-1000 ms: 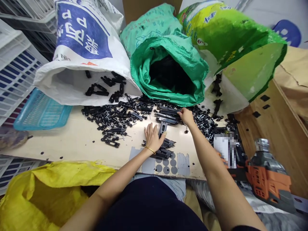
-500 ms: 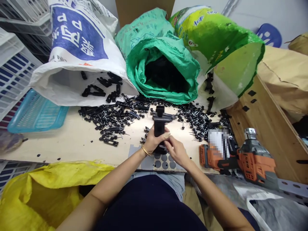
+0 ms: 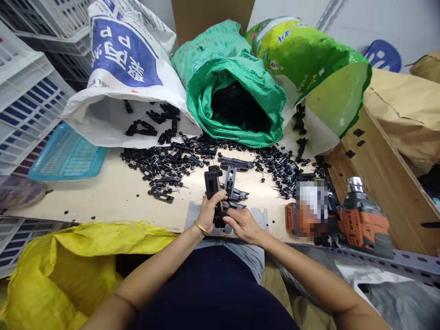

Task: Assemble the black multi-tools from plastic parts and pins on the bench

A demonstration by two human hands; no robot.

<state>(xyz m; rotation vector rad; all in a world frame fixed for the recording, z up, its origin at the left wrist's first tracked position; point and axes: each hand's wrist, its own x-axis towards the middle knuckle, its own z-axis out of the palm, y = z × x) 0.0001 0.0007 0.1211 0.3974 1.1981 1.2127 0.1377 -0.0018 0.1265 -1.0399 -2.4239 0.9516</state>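
My left hand (image 3: 207,213) is wrapped round a black plastic clamp (image 3: 212,182), which stands up from the fist with a slotted face towards me. The closed fingers of my right hand (image 3: 242,224) grip the clamp's lower end from the right; their tips are partly hidden. Just beyond my hands, several similar black clamps (image 3: 231,176) lie on the table. Under my hands lies a grey patch (image 3: 259,217) with round marks, mostly covered by them.
Black levers and screws (image 3: 161,165) are heaped at left, black-headed screws (image 3: 280,172) at right. Behind stand a white sack (image 3: 137,91), a green sack (image 3: 195,105) and a bright green bag (image 3: 330,59). An orange power drill (image 3: 364,224) lies right, a blue basket (image 3: 68,156) left.
The clamp in my hands has moved left and turned, uncovering the clamps behind it. My right hand has dropped slightly and shifted a little to the left. The whole view has shifted slightly.
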